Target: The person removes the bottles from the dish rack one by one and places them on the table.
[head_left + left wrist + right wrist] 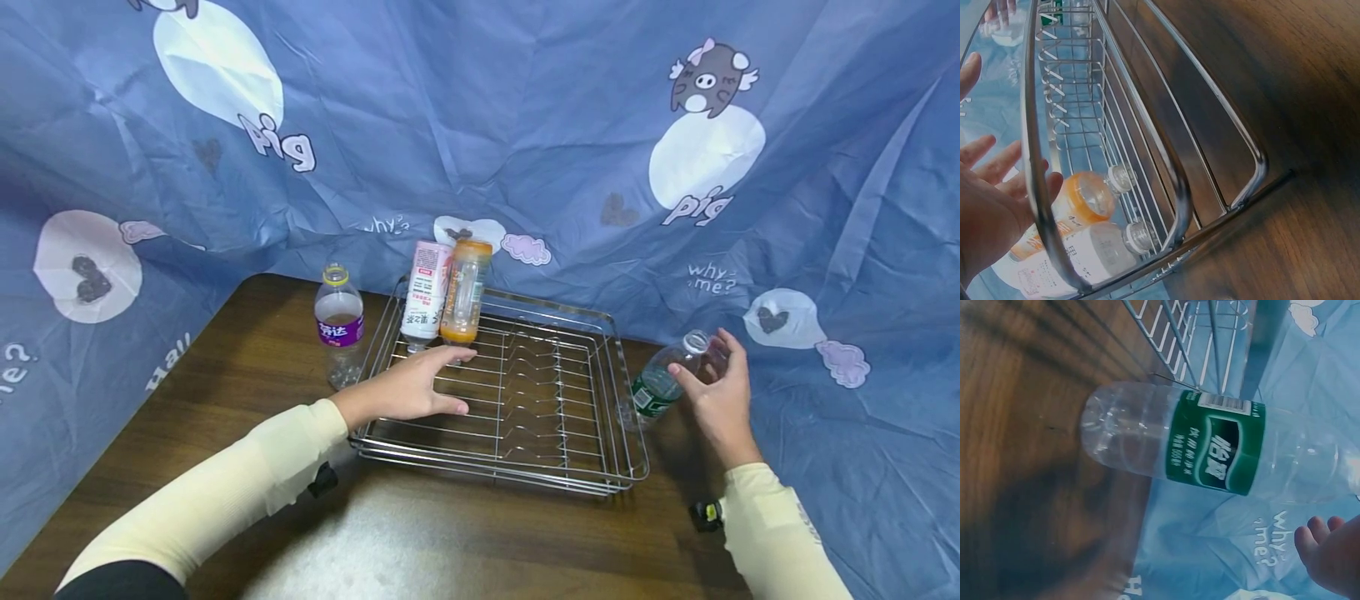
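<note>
My left hand (405,385) hovers over the left part of a wire dish rack (498,417), thumb and fingers spread, holding nothing. Just beyond it, a white-and-pink bottle (425,292) and an orange-capped-looking clear bottle (467,296) stand neck down in the rack, as their necks (1121,178) show in the left wrist view. At the right, my right hand (720,400) is beside the upper part of a clear bottle with a green label (1216,444). Its thumb overlaps the bottle's shoulder in the head view, while its fingertips (1316,534) show apart from the bottle in the right wrist view.
A clear bottle with a purple label and yellow neck ring (340,325) stands left of the rack. The wooden table (360,533) extends in front. Behind hangs a blue printed cloth (465,125), close to the table's back edge.
</note>
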Action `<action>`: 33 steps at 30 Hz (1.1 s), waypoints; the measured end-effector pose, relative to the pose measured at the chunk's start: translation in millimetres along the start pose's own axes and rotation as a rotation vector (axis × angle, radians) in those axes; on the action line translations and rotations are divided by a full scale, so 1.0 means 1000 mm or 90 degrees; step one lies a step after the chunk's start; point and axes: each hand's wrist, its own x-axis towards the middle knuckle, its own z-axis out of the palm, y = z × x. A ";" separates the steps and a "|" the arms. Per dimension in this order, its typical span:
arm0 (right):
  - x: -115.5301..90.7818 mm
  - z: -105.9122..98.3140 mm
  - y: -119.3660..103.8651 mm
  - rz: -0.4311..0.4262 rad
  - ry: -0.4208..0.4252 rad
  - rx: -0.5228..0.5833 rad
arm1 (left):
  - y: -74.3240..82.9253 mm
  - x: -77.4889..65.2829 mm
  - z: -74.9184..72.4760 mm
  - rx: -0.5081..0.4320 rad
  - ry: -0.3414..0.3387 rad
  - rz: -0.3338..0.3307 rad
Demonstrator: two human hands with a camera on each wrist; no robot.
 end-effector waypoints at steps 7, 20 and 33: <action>0.004 -0.004 -0.007 -0.068 0.019 -0.090 | 0.001 0.000 0.000 0.000 -0.002 0.000; 0.013 -0.006 -0.019 -0.151 0.010 -0.087 | 0.004 -0.001 -0.001 0.009 0.000 -0.002; 0.015 -0.010 -0.029 -0.194 0.015 -0.133 | 0.002 0.000 -0.001 0.013 0.000 0.002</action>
